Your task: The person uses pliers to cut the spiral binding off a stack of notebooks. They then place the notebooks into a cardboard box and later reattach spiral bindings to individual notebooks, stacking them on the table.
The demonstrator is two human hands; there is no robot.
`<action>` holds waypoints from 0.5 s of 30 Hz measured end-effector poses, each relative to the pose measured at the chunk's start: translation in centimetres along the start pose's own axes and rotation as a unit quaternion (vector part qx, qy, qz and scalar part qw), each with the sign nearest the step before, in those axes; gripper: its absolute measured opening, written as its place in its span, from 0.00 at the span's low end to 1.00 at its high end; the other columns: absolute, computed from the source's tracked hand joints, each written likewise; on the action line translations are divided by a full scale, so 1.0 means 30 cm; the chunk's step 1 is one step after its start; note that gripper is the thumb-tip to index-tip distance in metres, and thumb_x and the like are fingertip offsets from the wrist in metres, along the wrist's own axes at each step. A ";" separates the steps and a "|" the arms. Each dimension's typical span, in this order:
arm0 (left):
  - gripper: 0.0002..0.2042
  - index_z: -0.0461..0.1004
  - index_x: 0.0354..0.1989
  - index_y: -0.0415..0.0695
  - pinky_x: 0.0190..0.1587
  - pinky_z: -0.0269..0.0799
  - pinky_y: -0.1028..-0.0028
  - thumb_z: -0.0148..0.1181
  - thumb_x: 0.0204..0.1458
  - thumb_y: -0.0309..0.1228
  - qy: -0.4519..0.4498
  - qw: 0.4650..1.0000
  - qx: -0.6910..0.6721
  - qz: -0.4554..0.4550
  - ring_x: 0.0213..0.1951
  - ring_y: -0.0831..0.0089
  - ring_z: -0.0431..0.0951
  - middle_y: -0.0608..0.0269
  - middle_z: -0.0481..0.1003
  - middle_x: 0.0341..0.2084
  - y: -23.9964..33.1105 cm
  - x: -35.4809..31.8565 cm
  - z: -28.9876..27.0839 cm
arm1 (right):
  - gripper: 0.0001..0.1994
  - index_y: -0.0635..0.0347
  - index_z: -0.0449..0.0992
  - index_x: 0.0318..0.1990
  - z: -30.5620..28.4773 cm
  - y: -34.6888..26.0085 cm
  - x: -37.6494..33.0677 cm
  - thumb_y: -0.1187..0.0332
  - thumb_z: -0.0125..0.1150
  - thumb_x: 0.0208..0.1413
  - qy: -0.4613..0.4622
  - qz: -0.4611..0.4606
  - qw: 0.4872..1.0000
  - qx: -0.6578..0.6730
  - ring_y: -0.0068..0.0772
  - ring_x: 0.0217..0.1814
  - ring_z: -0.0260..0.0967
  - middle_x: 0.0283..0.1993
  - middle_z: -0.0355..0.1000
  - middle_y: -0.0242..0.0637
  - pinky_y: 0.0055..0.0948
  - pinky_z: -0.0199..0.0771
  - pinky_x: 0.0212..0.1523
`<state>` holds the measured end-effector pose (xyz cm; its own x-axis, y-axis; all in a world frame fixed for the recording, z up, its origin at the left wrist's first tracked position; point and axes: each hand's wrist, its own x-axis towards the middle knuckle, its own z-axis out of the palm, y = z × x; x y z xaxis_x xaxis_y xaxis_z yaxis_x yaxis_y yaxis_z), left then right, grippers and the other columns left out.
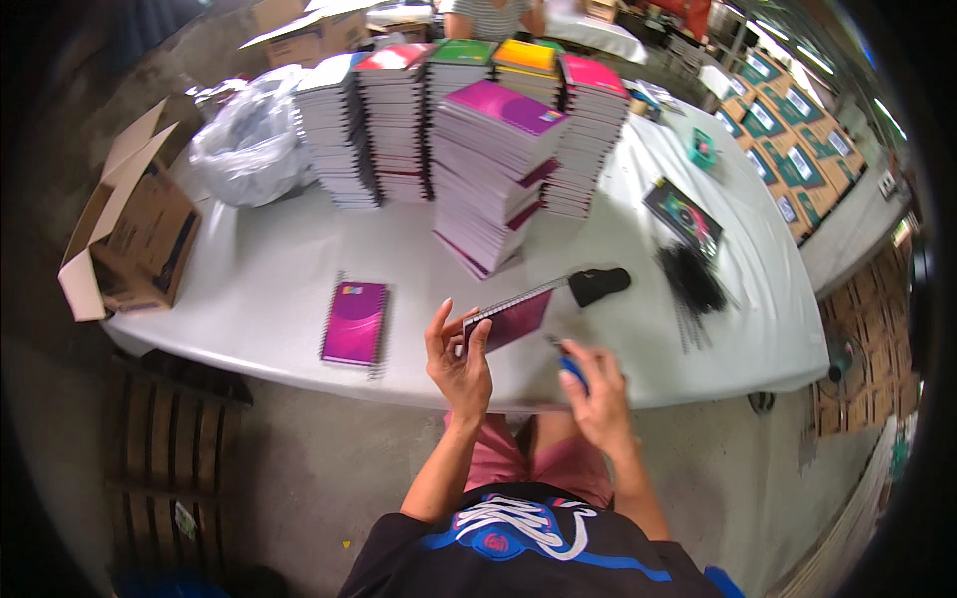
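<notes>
My left hand point(461, 364) holds a purple notebook point(518, 321) on edge, thumb on one cover and fingers behind it. A wire-like spiral binding runs along its upper edge. In my right hand point(600, 401) is a blue-handled tool point(572, 367) with a small dark metal tip, blurred by motion, close to the notebook but apart from it. A black rounded object point(600, 286) lies just beyond the notebook's far end. Left of my hands, another purple notebook point(355, 322) lies flat, with coils jutting past its ends.
Tall stacks of purple notebooks point(488, 169) and other-coloured notebooks point(396, 125) stand on the white-covered table point(249, 289). Black thin strands point(691, 279) and a dark packet point(685, 214) lie right. A plastic bag point(249, 149) and open carton point(140, 234) are left. A person point(488, 18) is across.
</notes>
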<state>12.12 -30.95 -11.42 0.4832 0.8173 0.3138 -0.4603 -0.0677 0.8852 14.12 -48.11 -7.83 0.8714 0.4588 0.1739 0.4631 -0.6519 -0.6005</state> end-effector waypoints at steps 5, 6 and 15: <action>0.15 0.63 0.53 0.42 0.45 0.64 0.81 0.49 0.58 0.27 0.010 0.996 -0.068 -0.063 0.41 0.81 0.69 0.58 0.72 0.43 0.015 0.030 -0.098 | 0.20 0.44 0.65 0.56 0.031 0.251 0.018 0.56 0.51 0.55 0.025 0.097 0.951 -0.291 0.49 0.59 0.56 0.52 0.60 0.44 0.54 0.49 0.57; 0.15 0.63 0.53 0.42 0.47 0.64 0.80 0.48 0.58 0.27 0.028 0.995 -0.069 -0.058 0.42 0.80 0.69 0.58 0.71 0.44 0.020 0.033 -0.115 | 0.21 0.44 0.64 0.57 0.038 0.251 0.032 0.56 0.51 0.55 0.046 0.071 0.958 -0.274 0.49 0.59 0.56 0.53 0.60 0.44 0.53 0.49 0.58; 0.10 0.59 0.48 0.42 0.50 0.68 0.74 0.42 0.58 0.22 0.156 0.975 -0.161 0.010 0.47 0.74 0.68 0.56 0.67 0.46 0.141 0.103 -0.278 | 0.22 0.56 0.60 0.59 0.263 -0.241 0.303 0.61 0.50 0.58 -0.184 -0.040 0.784 0.591 0.30 0.49 0.65 0.52 0.63 0.41 0.29 0.66 0.51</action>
<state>5.47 -23.93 -9.57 0.2448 0.9552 0.1664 -0.7013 0.0559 0.7107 17.40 -34.47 -8.06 0.6414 0.7541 0.1414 -0.1497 0.3037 -0.9409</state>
